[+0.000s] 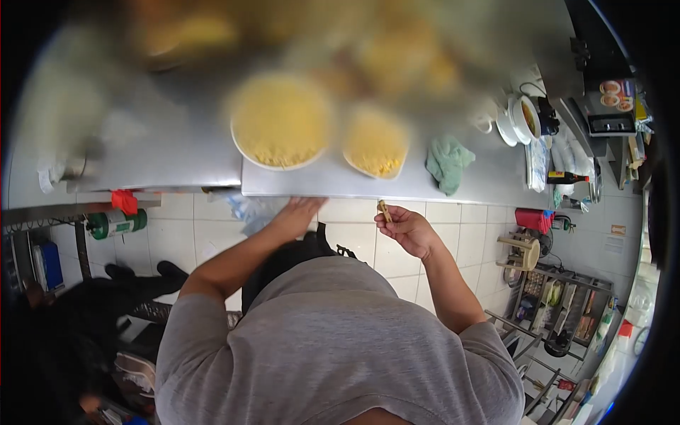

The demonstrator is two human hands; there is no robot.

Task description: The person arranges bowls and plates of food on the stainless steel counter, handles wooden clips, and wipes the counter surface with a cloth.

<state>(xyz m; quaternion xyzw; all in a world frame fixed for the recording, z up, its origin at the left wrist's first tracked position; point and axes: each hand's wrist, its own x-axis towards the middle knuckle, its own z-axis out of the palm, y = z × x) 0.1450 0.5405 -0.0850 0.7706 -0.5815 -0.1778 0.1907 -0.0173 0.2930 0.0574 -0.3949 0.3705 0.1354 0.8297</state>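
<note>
Toward 11 o'clock, a large round bowl (pixel 283 164) heaped with pale yellow shreds stands on the metal table (pixel 177 159); a smaller bowl (pixel 368 171) of similar shreds sits toward 1 o'clock, near the edge. A crumpled soft green cloth (pixel 450 164) lies toward 2 o'clock, with white pots (pixel 523 120) farther out that way and a dark bottle (pixel 567 177) near 3 o'clock. Blurred yellowish shapes fill the top of the view.

The right hand (pixel 407 228) pinches a small tan piece (pixel 384 211) between its fingers, just off the table's near edge. The left hand (pixel 301 216) is released, fingers extended, by that edge below the large bowl.

The table is smooth, dull grey metal, above a floor (pixel 352 241) of pale square tiles. A green cylinder (pixel 117 223) lies at 9 o'clock, a person in dark clothing (pixel 92 319) at 8, and loaded shelves (pixel 559 304) at 4.
</note>
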